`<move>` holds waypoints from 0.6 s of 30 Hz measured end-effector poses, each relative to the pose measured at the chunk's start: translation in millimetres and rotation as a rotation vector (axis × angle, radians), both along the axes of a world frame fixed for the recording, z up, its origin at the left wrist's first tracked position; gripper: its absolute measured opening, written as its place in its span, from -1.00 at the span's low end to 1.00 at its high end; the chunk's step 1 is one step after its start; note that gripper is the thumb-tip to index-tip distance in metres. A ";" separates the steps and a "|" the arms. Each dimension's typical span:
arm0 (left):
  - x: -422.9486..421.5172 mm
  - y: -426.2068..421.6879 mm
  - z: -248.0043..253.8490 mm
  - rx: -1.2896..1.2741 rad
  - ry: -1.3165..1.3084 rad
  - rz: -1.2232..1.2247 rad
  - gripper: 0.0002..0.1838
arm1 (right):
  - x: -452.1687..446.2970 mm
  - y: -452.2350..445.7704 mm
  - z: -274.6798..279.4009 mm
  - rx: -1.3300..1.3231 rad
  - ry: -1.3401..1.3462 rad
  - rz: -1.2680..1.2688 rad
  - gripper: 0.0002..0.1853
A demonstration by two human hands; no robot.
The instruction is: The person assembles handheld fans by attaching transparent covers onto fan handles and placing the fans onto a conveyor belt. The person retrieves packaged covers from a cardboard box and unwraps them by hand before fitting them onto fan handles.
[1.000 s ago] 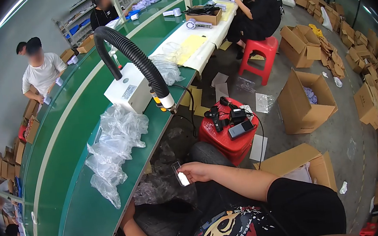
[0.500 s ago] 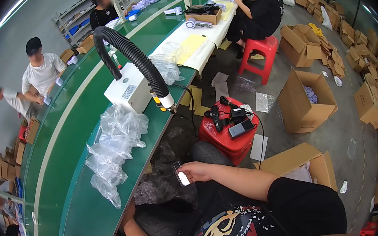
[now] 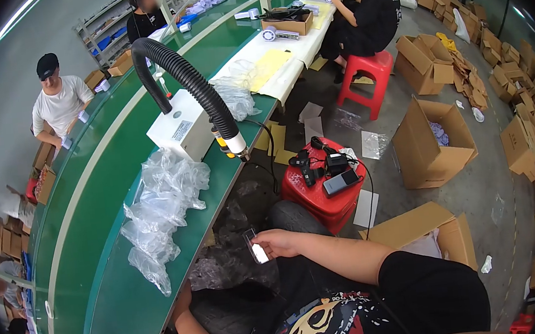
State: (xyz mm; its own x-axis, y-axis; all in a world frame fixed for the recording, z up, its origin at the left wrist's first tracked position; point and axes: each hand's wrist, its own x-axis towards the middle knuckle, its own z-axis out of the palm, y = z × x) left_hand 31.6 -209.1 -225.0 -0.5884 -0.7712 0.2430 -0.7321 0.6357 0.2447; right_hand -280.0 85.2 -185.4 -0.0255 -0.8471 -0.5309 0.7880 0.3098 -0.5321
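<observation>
My right hand (image 3: 275,243) is closed around a small, flat, phone-like object (image 3: 259,251) with a clear edge and a glaring white face, held above my lap. Its details are washed out by glare. My left hand (image 3: 182,300) is down at the edge of the green conveyor table (image 3: 115,300); its fingers are hidden. Crumpled clear plastic bags (image 3: 166,204) lie on the table in front of me. Dark-looking clear plastic (image 3: 232,262) sits below the table edge, beside my knee.
A white machine (image 3: 180,127) with a black ribbed hose (image 3: 196,76) stands on the table. To the right, a red stool (image 3: 309,192) carries chargers and a grey device. Open cartons (image 3: 431,143) stand on the floor. Co-workers sit or stand along the belt.
Both my hands stay where they were. At the far left, a co-worker in white has shifted down and left, away from the belt. Small items on the far belt have moved slightly.
</observation>
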 end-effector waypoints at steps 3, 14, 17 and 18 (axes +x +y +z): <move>-0.6 -0.9 1.8 -0.041 -0.010 -0.030 -0.62 | 0.4 0.2 -0.1 -0.007 0.003 -0.001 -0.78; -42.3 58.6 108.4 0.330 -0.290 0.156 -0.20 | 3.0 -5.4 0.3 -0.018 0.006 0.042 -0.76; -55.2 69.3 131.5 0.473 -0.374 0.210 -0.13 | 6.4 -6.3 1.9 -0.034 0.031 0.062 -0.76; -57.4 72.1 137.0 0.518 -0.415 0.236 -0.11 | 7.7 -6.5 2.9 -0.041 0.044 0.070 -0.76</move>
State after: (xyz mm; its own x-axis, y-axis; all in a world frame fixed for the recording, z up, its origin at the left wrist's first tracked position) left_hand -25.8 -137.1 -87.9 -0.3556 -0.8457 -0.3980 -0.9346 0.3254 0.1434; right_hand -272.3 78.7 -182.5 0.0124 -0.8683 -0.4958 0.7408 0.3411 -0.5787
